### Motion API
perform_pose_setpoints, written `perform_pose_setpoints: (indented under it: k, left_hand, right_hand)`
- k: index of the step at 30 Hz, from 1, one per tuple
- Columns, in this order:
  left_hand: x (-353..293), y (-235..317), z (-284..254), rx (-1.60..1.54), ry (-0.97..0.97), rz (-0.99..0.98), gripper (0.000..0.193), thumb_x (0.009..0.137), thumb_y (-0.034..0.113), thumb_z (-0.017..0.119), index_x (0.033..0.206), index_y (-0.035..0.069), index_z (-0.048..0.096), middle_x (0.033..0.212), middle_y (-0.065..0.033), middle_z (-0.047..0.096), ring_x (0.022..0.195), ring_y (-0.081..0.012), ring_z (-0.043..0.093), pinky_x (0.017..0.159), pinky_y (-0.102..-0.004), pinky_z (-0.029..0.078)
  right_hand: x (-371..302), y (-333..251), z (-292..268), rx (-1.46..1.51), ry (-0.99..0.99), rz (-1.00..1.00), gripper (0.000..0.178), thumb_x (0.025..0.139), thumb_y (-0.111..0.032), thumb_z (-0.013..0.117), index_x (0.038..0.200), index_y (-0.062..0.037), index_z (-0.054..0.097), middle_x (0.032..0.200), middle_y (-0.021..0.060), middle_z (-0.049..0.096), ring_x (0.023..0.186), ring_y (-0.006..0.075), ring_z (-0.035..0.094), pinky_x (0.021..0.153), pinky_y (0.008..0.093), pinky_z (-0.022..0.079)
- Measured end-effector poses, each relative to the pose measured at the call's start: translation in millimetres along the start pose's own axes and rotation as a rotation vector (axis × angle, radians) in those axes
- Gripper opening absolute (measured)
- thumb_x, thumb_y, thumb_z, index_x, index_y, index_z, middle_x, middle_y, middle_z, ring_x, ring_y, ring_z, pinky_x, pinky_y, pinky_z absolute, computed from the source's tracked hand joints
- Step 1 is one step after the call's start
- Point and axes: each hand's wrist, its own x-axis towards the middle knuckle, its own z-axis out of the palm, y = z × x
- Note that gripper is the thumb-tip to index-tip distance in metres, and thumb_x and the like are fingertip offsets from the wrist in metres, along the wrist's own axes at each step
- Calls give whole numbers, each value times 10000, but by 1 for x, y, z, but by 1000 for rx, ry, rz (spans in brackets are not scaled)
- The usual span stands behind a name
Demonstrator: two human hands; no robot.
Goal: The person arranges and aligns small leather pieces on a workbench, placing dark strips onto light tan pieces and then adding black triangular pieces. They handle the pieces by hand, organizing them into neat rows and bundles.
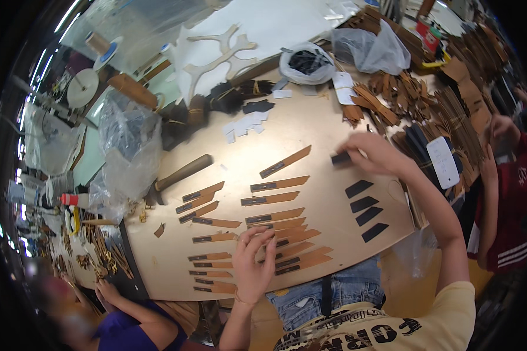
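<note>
My right hand (373, 153), slightly blurred, is closed on a small black leather piece (340, 158) above the right half of the table. Below it, several slanted black leather pieces (367, 216) lie in a column. My left hand (254, 262) hovers near the front edge with its fingers bent in a pinch; what they hold, if anything, is too small to make out. Around it, tan leather strips (287, 183) with pointed ends and a dark patch at the left end lie in two columns. Some strips near the front overlap and are partly hidden by my left hand.
A hammer (184, 172) lies left of the strips. At the back are white paper tags (244, 124), a plastic bag of black pieces (308, 61) and bundles of brown leather (451, 117). Co-workers' arms (490, 187) show at right and lower left (126, 304).
</note>
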Motion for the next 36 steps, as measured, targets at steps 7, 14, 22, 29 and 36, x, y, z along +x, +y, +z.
perform_pose_setpoints:
  k: [7,14,22,29,36]
  left_hand:
    - [38,9,6,235,-38,307,247,859,103,716,1100,58,683,1126,-117,644,919,-266,639,787,-366,507]
    - [25,15,6,208,-1,309,255,833,97,738,1085,83,700,1118,-103,657,930,-261,636,840,-373,478]
    - [-12,-11,-18,214,46,194,247,856,119,722,1098,81,695,1099,-89,666,953,-258,642,848,-374,453]
    - [-17,-26,-21,100,43,110,256,859,109,722,1112,76,701,1118,-97,673,972,-259,641,868,-364,456]
    - [1,-10,5,-950,-111,-338,396,1047,233,486,1341,-30,514,1271,-162,596,1142,-242,599,925,-326,504]
  right_hand:
    - [-34,-33,18,-555,125,-181,230,864,-131,647,1091,-104,678,1077,66,648,1055,253,591,953,406,416]
    - [70,-17,29,-343,187,-188,237,918,-185,615,1121,-77,672,1034,75,667,1024,242,606,910,395,431]
    - [207,-7,50,-716,27,-319,481,841,-93,598,1317,-38,563,842,116,684,858,286,664,758,405,485]
    - [221,-9,36,-573,40,-213,468,820,-96,602,1286,-49,599,840,165,689,786,341,659,711,458,503]
    - [121,-51,10,-49,336,-375,287,815,-106,615,1087,-153,696,842,102,691,827,289,664,719,421,516]
